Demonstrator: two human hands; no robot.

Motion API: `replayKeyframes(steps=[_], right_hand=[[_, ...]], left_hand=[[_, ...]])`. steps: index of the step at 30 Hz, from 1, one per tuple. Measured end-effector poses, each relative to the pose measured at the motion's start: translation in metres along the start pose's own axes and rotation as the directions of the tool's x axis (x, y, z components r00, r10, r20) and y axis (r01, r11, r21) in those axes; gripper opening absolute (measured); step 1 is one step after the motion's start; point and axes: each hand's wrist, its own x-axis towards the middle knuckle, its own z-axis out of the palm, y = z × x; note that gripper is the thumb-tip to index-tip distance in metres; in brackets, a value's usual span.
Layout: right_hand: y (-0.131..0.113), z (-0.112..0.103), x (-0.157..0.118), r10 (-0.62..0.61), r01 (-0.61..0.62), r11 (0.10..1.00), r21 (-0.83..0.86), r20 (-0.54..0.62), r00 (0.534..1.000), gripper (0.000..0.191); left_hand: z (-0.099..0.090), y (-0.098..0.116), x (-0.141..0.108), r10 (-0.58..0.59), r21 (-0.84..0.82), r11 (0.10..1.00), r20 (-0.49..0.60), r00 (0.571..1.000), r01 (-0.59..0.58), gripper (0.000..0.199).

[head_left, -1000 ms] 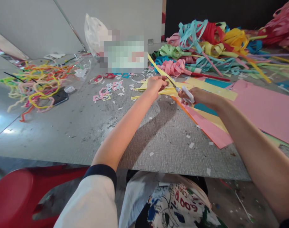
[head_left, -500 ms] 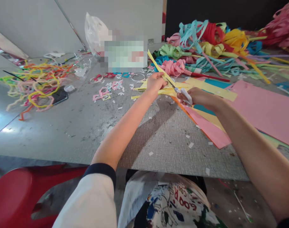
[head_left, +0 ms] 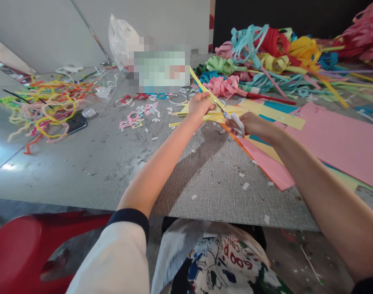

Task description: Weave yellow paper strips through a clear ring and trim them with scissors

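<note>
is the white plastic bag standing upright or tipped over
Upright: the white plastic bag rises from the table, its peaked top pointing up before the grey panel.

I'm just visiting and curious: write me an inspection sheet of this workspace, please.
Surface: grey table, dark specks, small white scraps scattered.
Job's things: white-handled scissors, blades at a yellow strip; coloured sheets at right.
Clutter: looped paper strips behind; tangled fuzzy strands at left, partly over a dark, phone-like object.
Hands: left holds the strip; right holds the scissors.
Cables: nothing seen.
Surroundings: red stool at left; plastic bag by the wall.
</note>
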Motion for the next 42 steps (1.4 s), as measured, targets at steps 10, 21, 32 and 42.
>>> replayKeyframes(steps=[10,21,32,42], right_hand=[[0.013,0.002,0.012,-0.051,0.051,0.998,-0.024,-0.014,0.999,0.057],[0.004,0.001,0.008,-0.017,0.017,1.0,0.002,-0.043,0.999,0.057],[0.003,0.001,0.004,-0.018,0.018,1.0,0.02,-0.011,1.0,0.055],[-0.01,0.006,-0.003,0.057,-0.056,0.996,0.077,-0.021,0.998,0.05]], left_hand=[[-0.001,0.0,0.004,0.008,0.048,0.999,0.022,1.0,-0.009,0.049],[-0.001,-0.003,0.003,-0.034,0.01,0.999,0.133,0.991,0.033,0.043],[-0.001,-0.009,0.006,0.017,-0.114,0.993,0.049,0.999,-0.011,0.022],[-0.004,-0.002,0.005,0.004,-0.063,0.998,0.007,1.0,-0.003,0.037]])
